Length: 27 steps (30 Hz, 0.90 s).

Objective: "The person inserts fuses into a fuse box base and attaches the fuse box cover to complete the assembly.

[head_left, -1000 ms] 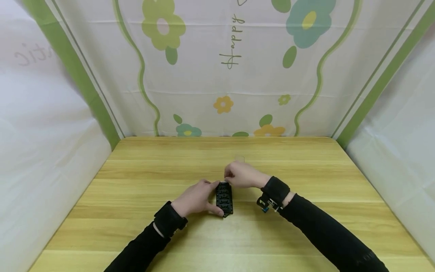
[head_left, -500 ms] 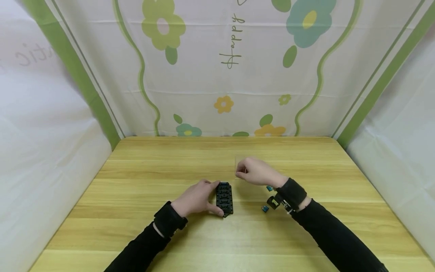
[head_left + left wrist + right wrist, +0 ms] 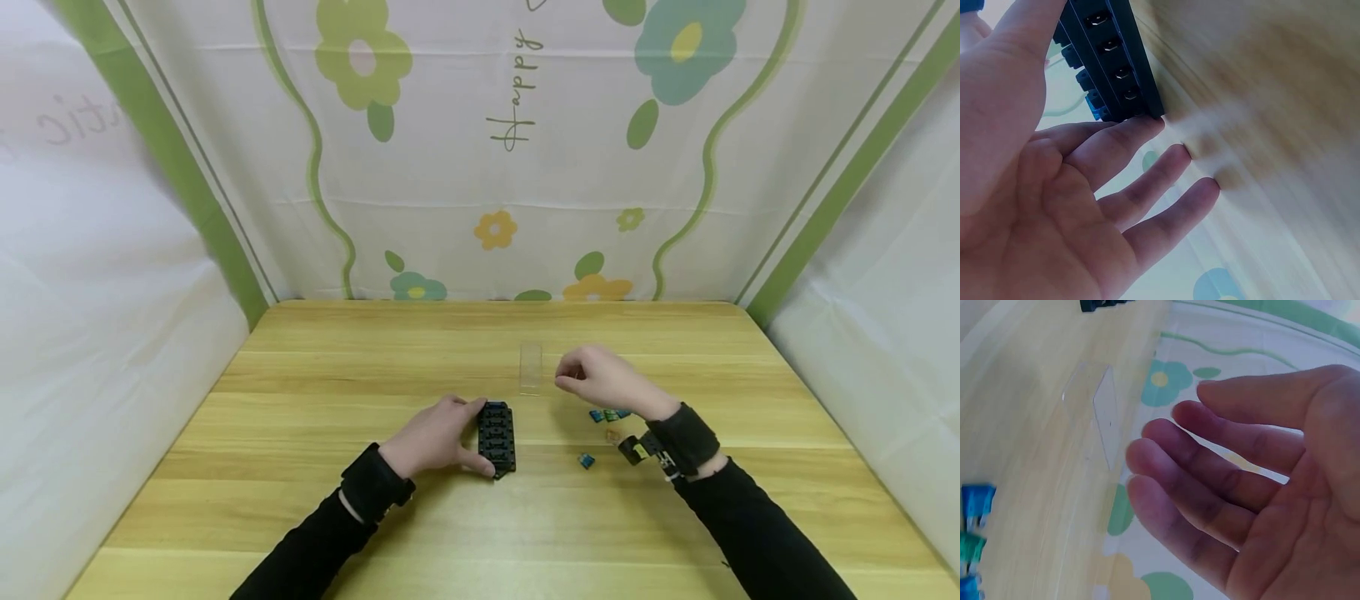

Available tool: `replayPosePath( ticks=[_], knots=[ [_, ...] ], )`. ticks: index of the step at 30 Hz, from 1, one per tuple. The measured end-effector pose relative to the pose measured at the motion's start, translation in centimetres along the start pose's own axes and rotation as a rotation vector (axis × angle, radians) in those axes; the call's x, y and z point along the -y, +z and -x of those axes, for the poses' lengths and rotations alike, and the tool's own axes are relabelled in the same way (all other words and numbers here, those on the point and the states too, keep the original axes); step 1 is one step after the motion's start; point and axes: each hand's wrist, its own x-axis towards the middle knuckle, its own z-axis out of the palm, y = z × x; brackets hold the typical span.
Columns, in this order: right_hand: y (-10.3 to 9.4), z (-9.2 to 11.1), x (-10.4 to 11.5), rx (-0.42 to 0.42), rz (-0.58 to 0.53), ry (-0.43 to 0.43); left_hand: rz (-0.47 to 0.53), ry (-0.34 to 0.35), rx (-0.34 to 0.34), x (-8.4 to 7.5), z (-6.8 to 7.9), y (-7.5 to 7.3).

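Thumb and fingers of my left hand (image 3: 437, 435) hold a black fuse block (image 3: 497, 439) by its two ends on the table. In the left wrist view the index fingertip presses the far end of the fuse block (image 3: 1110, 56), and the other fingers are spread. A bit of blue (image 3: 1093, 105) shows at that end. My right hand (image 3: 603, 381) hovers to the right with loosely curled fingers and nothing in them. Left of it lies a clear plastic cover (image 3: 531, 368), also in the right wrist view (image 3: 1105, 419). A blue blade fuse (image 3: 977, 500) and a green blade fuse (image 3: 971, 547) lie nearby.
Below my right hand sit several small fuses, among them a blue one (image 3: 587, 461) nearer me and an orange one (image 3: 612, 436) by the wrist camera. The wooden table (image 3: 337, 367) ends at a flower-printed cloth (image 3: 450, 167); white cloth walls flank it.
My right hand has moved right, away from the far end of the fuse block, uncovering the clear cover and several fuses. My left hand stays on the block.
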Motion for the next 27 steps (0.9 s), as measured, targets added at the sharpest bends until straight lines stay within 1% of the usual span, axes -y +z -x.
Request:
replayPosePath(
  ticks=[7, 15, 20, 23, 27],
  knots=[
    [-0.1, 1.2, -1.0, 0.029, 0.000, 0.013, 0.003, -0.009, 0.004, 0.0, 0.1, 0.0],
    [0.0, 3.0, -1.3, 0.075, -0.023, 0.025, 0.006, 0.005, 0.002, 0.1, 0.0, 0.1],
    [0.2, 4.0, -1.5, 0.070, 0.011, -0.003, 0.006, -0.004, 0.008, 0.1, -0.2, -0.1],
    [0.4, 4.4, -1.6, 0.064, 0.037, -0.025, 0.008, -0.022, 0.018, 0.0, -0.2, -0.2],
    [0.5, 5.0, -1.5, 0.074, 0.060, -0.040, 0.012, -0.031, 0.027, 0.0, -0.1, -0.3]
  ],
)
